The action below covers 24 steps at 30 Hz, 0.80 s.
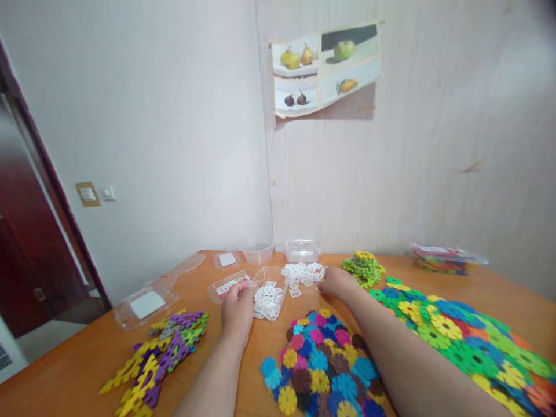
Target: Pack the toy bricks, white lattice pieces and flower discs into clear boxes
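My left hand [237, 308] is closed at the left edge of an open clear plastic box [283, 296], its thumb and fingers pinching the rim. Small white lattice window pieces [268, 301] lie inside this box. Just beyond it, more of the same white pieces [303, 272] form a loose pile on the table. At the right side of that pile is my right hand [339, 284], fingers curled down with the tips partly hidden; what they hold, if anything, I cannot make out. A hinged lid with a red and white label [232, 285] lies left of the box.
Notched colourful discs [319, 365] are heaped in front, with larger flower discs [460, 336] at right. Purple, yellow and green pieces [163, 353] lie left. Behind stand a clear tub [258, 253], a clear box [303, 250], green pieces [363, 270] and a filled box [447, 259].
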Tool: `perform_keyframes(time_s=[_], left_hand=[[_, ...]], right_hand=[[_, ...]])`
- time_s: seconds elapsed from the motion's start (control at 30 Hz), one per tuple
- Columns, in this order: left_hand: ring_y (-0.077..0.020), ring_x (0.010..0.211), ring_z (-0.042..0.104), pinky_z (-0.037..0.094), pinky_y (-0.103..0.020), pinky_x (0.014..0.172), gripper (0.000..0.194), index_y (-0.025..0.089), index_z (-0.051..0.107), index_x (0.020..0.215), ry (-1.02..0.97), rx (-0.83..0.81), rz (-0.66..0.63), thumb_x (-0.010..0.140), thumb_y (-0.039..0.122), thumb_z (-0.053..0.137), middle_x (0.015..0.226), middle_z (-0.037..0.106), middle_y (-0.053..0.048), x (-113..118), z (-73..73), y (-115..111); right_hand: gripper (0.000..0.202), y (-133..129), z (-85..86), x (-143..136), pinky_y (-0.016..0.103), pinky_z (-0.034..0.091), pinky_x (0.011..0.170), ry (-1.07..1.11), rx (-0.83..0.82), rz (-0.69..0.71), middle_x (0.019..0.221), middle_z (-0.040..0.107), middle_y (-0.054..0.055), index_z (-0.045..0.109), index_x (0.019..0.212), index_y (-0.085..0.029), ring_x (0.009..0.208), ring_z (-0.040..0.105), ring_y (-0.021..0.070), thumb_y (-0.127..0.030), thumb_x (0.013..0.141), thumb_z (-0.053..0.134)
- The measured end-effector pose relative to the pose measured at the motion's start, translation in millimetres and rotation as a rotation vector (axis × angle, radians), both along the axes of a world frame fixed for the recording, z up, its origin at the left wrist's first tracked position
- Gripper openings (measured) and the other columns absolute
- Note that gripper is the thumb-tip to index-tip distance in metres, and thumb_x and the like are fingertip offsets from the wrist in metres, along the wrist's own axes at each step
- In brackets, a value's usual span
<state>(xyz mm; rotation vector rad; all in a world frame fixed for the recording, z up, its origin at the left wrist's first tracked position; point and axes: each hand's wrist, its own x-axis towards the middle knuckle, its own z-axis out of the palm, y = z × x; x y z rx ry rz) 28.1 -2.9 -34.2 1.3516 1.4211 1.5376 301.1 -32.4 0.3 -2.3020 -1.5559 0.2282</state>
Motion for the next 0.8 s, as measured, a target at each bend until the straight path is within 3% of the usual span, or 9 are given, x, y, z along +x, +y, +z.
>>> perform_keyframes(time_s=[0.2, 0.43, 0.63, 0.8], left_hand=[[-0.0212, 0.074, 0.065, 0.048, -0.032, 0.067, 0.032, 0.019, 0.072, 0.094, 0.025, -0.005, 0.009, 0.070, 0.038, 0.062, 0.082, 0.073, -0.003, -2.0, -2.0, 2.0], [-0.0219, 0.078, 0.066, 0.048, -0.032, 0.071, 0.031, 0.019, 0.071, 0.091, 0.047, -0.002, 0.003, 0.072, 0.041, 0.061, 0.084, 0.073, -0.003, -0.4, 2.0, -1.7], [-0.0221, 0.082, 0.066, 0.047, -0.031, 0.073, 0.029, 0.020, 0.071, 0.090, 0.066, -0.012, 0.022, 0.074, 0.042, 0.061, 0.086, 0.074, -0.003, 0.5, 5.6, -3.6], [-0.0215, 0.081, 0.066, 0.048, -0.030, 0.072, 0.028, 0.020, 0.071, 0.090, 0.051, -0.016, 0.011, 0.074, 0.042, 0.062, 0.087, 0.074, -0.003, 0.8, 5.6, -3.4]], right_hand=[[0.030, 2.8, -0.8, -5.7, 0.034, 0.051, 0.083, -0.011, -0.007, -0.012, 0.114, 0.073, 0.020, 0.076, 0.104, -0.017, 0.108, 0.068, 0.0305, -0.023, 0.078, 0.063], [0.023, 1.3, 17.6, -8.9, 0.035, 0.050, 0.080, 0.044, 0.099, -0.006, 0.107, 0.072, 0.026, 0.075, 0.091, -0.008, 0.101, 0.069, 0.0316, -0.017, 0.084, 0.055], [0.020, 1.4, 36.8, -30.6, 0.019, 0.045, 0.058, 0.187, 0.227, 0.210, 0.072, 0.072, 0.008, 0.072, 0.084, -0.014, 0.065, 0.064, 0.0139, -0.030, 0.086, 0.059], [0.017, 0.2, 38.9, -21.2, 0.021, 0.041, 0.057, 0.091, 0.201, 0.235, 0.078, 0.073, 0.008, 0.072, 0.081, -0.015, 0.070, 0.064, 0.0155, -0.030, 0.079, 0.064]])
